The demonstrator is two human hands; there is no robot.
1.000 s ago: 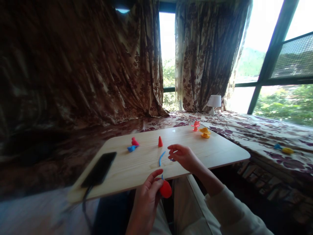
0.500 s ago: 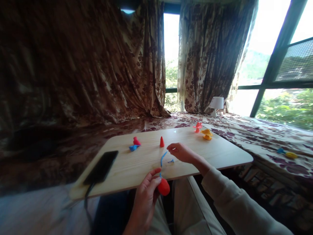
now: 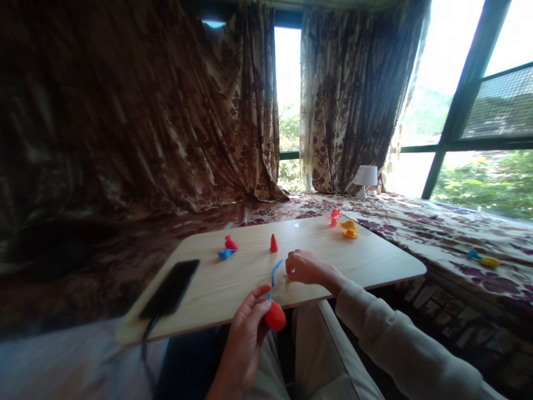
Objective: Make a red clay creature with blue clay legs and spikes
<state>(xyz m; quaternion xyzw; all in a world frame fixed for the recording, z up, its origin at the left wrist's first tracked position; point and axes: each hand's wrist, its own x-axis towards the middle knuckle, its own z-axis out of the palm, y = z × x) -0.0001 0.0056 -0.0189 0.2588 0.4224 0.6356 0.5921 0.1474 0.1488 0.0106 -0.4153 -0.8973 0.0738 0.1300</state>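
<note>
My left hand [image 3: 250, 316] is closed around a red clay ball [image 3: 275, 316] in front of the near table edge. A thin blue clay strip [image 3: 275, 272] runs from the ball's top, over the table. My right hand [image 3: 306, 266] reaches down to the tabletop, its fingers pinched at a small blue clay piece [image 3: 285, 276] that they mostly cover. Beyond both hands a red clay cone [image 3: 273, 243] stands upright on the table.
On the wooden table [image 3: 208, 283], a phone [image 3: 170, 289] with a cable lies left. A pink shape [image 3: 230, 243] and a blue one [image 3: 226, 254] sit behind it. Coral [image 3: 333, 218] and yellow [image 3: 349, 229] figures stand at the far right. A lamp [image 3: 366, 179] is beyond.
My right hand has lowered onto the small blue clay piece and its fingers have closed there. My left hand still holds the red ball. The view has shifted slightly.
</note>
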